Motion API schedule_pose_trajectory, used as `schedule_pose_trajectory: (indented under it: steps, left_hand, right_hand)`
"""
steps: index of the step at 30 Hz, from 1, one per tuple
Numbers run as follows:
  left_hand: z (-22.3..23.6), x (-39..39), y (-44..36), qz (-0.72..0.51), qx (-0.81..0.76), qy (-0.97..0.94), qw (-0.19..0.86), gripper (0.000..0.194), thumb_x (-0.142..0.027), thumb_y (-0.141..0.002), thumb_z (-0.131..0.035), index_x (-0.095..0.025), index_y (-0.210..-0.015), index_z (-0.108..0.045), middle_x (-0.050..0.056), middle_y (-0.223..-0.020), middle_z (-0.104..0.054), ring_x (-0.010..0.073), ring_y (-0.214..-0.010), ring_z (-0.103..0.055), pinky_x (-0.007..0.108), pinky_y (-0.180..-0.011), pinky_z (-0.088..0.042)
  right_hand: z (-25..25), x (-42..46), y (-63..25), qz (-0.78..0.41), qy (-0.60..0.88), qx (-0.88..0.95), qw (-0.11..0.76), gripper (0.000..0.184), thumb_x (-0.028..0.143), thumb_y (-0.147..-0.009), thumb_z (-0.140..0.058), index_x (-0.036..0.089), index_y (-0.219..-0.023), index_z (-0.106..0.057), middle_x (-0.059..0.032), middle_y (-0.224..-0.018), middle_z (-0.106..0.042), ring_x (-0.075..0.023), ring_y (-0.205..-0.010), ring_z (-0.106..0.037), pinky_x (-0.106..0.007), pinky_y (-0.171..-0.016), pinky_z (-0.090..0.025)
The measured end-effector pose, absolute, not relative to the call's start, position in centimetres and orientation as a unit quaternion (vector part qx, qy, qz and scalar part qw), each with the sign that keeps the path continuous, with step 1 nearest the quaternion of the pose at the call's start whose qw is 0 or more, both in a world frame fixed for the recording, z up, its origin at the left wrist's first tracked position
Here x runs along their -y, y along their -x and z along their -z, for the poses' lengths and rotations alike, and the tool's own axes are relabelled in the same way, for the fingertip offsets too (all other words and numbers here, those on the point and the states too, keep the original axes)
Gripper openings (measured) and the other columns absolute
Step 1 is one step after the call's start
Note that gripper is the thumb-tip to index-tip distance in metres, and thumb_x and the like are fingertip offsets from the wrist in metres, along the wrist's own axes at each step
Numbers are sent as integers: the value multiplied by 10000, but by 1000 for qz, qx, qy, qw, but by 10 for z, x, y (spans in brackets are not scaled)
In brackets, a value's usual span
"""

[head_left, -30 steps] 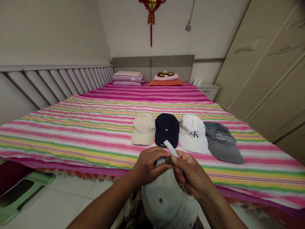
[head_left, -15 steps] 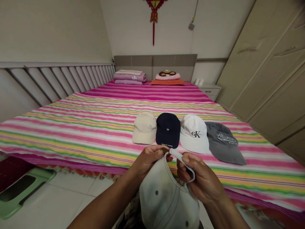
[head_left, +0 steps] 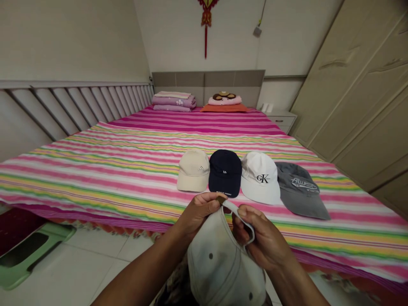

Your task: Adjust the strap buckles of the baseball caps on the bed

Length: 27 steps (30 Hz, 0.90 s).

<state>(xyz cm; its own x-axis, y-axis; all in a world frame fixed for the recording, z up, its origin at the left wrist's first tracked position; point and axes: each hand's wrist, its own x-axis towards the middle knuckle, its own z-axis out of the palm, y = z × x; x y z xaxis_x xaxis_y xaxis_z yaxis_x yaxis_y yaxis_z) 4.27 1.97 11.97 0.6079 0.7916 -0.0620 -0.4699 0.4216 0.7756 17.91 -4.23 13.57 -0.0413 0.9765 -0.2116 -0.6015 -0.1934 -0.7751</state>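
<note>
A pale grey-green baseball cap (head_left: 219,259) hangs from both my hands in front of the bed, its back opening turned up. My left hand (head_left: 200,212) pinches the cap's edge beside a small brown buckle or tab (head_left: 220,199). Between the thumb and fingers of my right hand (head_left: 258,229) is the cap's light back strap (head_left: 236,209), which bends in a loop from the tab. Just beyond my hands, a beige cap (head_left: 193,170), a navy cap (head_left: 225,172), a white cap (head_left: 259,178) and a grey cap (head_left: 299,189) lie in a row.
The caps rest on a striped bedspread (head_left: 95,165). Folded purple bedding (head_left: 174,103) and an orange pillow (head_left: 223,109) lie by the headboard (head_left: 188,80). A green stool (head_left: 38,250) stands on the tiled floor at left; a wardrobe (head_left: 360,85) rises at right.
My right hand has moved slightly left toward my left hand, and the strap now sits further in at the brown tab. The other caps lie as before.
</note>
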Motion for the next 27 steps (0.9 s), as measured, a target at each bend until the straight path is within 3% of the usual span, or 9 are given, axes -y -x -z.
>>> schedule_pose_trajectory:
  steps: [8,27]
  left_hand:
    - [-117,-19,-41,-403,-254,-424,770,315,-294,-571,-750,-140,-835,-677,4,-647,-611,74,-534,-520,201,-550,-382]
    - [-125,-16,-38,-448,-209,-594,634,187,-203,-679,-664,-163,-861,-651,25,-818,-606,120,-766,-547,238,-720,-416]
  right_hand:
    - [-135,41,-184,-640,420,346,543,302,404,-657,-667,157,-584,-510,52,-412,-455,-46,-354,-332,-185,-382,-210]
    - [-132,41,-181,-643,420,336,545,286,366,-643,-684,156,-548,-513,45,-393,-464,-48,-362,-335,-187,-393,-212]
